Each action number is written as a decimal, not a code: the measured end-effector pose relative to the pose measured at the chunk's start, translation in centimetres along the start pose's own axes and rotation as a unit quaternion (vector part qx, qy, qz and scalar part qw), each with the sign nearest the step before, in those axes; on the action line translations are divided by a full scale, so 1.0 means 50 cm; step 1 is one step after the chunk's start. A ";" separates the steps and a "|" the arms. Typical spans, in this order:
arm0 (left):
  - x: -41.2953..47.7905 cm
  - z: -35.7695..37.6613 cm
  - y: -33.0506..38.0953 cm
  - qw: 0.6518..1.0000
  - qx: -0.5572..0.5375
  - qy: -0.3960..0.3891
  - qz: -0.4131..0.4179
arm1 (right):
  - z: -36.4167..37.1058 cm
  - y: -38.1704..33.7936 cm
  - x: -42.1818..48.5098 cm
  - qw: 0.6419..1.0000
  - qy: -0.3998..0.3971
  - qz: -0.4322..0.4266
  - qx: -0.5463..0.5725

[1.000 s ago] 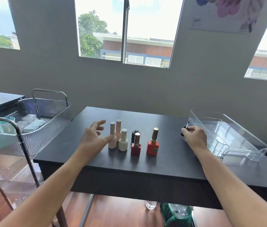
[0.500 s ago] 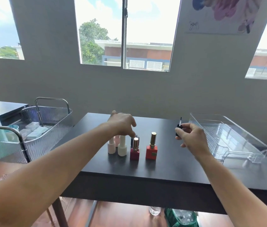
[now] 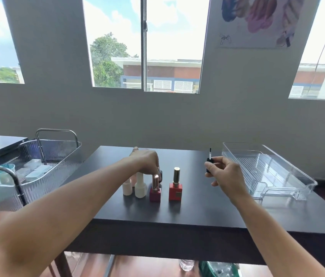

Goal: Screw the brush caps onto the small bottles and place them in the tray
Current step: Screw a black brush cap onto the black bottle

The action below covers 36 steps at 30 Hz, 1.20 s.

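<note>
Above table [image 3: 197, 212]: brush cap [image 3: 209, 165] (upturned)

Daylit grey wall [image 3: 177, 116] pierced by three windows [image 3: 145, 43], painted poster [image 3: 257, 21] far right; dark table [image 3: 177, 214] centre, ribbed clear trolley [image 3: 53, 156] left, wooden floor [image 3: 137, 266] below.

Nail salon room, polish bottles [image 3: 175, 184] on table [image 3: 197, 212], supply trolley [image 3: 43, 168]

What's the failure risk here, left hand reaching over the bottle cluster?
1. The left hand reaches over the tightly grouped capped bottles for the dark bottle behind; it could topple the maroon bottle.
2. The right hand holds the brush cap brush-up; the exposed brush could smear fingers or the black table.
</note>
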<state>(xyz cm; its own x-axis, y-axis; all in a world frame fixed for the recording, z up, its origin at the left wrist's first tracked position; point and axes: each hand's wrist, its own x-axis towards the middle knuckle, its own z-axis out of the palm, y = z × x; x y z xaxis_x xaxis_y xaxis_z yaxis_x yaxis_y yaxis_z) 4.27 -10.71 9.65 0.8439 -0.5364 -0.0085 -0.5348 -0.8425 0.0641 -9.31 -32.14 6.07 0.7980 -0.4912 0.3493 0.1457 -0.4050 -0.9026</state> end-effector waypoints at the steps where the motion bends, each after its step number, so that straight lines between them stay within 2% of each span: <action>1: -0.003 -0.004 -0.002 0.999 -0.033 0.020 -0.008 | -0.001 -0.005 -0.003 1.000 -0.001 -0.006 0.004; 3: -0.009 -0.015 -0.010 0.989 -0.134 0.057 -0.017 | -0.002 -0.018 -0.007 1.000 -0.008 -0.024 0.011; 6: -0.026 -0.028 -0.019 0.952 -0.280 0.124 -0.002 | 0.002 -0.047 -0.014 0.999 -0.025 -0.043 0.022; 9: -0.052 -0.033 -0.013 0.912 -0.379 0.152 0.031 | 0.014 -0.082 -0.025 0.997 -0.037 -0.060 0.037; 12: -0.083 -0.034 -0.003 0.886 -0.430 0.168 0.050 | 0.028 -0.117 -0.042 0.994 -0.034 -0.083 0.065; 19: -0.136 -0.021 0.003 0.884 -0.419 0.199 0.060 | 0.054 -0.162 -0.074 0.989 -0.031 -0.139 0.043; 36: -0.160 -0.017 -0.012 0.895 -0.378 0.229 0.068 | 0.070 -0.168 -0.084 0.984 -0.030 -0.165 -0.061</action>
<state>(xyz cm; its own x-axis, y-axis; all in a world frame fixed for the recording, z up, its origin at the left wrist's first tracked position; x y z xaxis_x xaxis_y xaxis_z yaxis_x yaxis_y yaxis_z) -2.14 -5.88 10.51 0.7936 -0.4099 0.4496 -0.5999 -0.4040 0.6906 -11.85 -23.96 11.29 0.7528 -0.2719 0.5995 0.3342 -0.6267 -0.7039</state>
